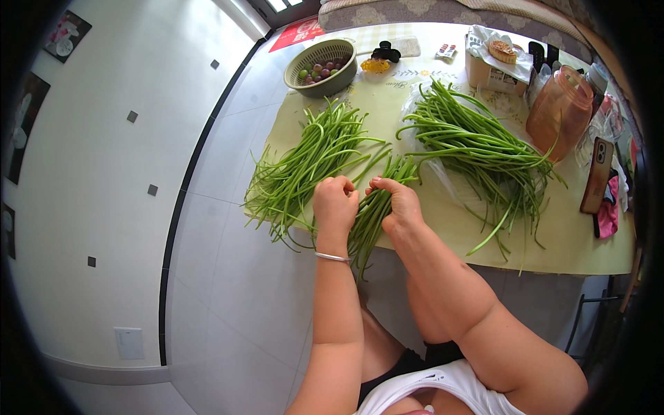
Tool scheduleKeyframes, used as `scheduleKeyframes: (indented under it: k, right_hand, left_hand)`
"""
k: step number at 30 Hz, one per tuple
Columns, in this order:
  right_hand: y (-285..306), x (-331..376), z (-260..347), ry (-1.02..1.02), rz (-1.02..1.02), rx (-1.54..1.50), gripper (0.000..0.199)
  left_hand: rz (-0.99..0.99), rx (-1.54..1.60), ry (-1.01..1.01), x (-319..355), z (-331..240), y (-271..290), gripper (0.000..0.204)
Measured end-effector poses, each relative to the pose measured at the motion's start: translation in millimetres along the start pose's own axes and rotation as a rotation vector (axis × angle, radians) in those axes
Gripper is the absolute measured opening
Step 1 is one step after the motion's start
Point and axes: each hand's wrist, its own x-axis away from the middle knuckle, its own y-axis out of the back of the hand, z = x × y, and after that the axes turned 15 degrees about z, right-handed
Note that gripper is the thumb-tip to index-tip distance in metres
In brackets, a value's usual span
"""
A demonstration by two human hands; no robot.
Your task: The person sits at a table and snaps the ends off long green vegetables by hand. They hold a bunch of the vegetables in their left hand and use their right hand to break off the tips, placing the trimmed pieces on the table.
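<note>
Mid-frame, I cannot tell what the curled left hand (334, 205) holds; the right hand (401, 203) grips green stalks (371, 221), likely light, supple, best held mid-bunch.

Wears white top (467, 382), small dark marking (436, 377) on front, and black shorts (408, 363); thighs (377, 346) bare. Thin, rounded silver-coloured bangle (332, 256) on left wrist (333, 243). Left hand (335, 206) and right hand (401, 204) bare, forearms (337, 304) too.

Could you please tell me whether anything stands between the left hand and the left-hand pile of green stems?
Nothing visible does: the left hand appears right beside the near right edge of the left pile. The right hand is on its other side, over the middle bunch.
</note>
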Motion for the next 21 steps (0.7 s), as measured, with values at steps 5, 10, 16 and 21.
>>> scheduleKeyframes:
  k: [5, 10, 16, 21]
  right_hand:
    - [0.8, -0.8, 0.9, 0.010, 0.008, 0.004, 0.012]
    - [-2.8, 2.5, 2.0, -0.002, 0.000, 0.036, 0.013]
    - [-1.8, 3.3, 2.3, -0.006, 0.015, 0.045, 0.014]
    - [-6.0, 4.5, 7.5, -0.036, -0.003, -0.025, 0.021]
  left_hand:
    - [-0.168, -0.060, -0.053, -0.2, 0.6, 0.4, 0.014]
    - [-0.057, 0.001, 0.030, -2.6, 12.9, -3.7, 0.014]
    - [-0.001, 0.370, 0.075, 12.0, -3.3, 27.2, 0.011]
    - [0.204, 0.716, 0.103, 26.9, -1.2, 59.5, 0.008]
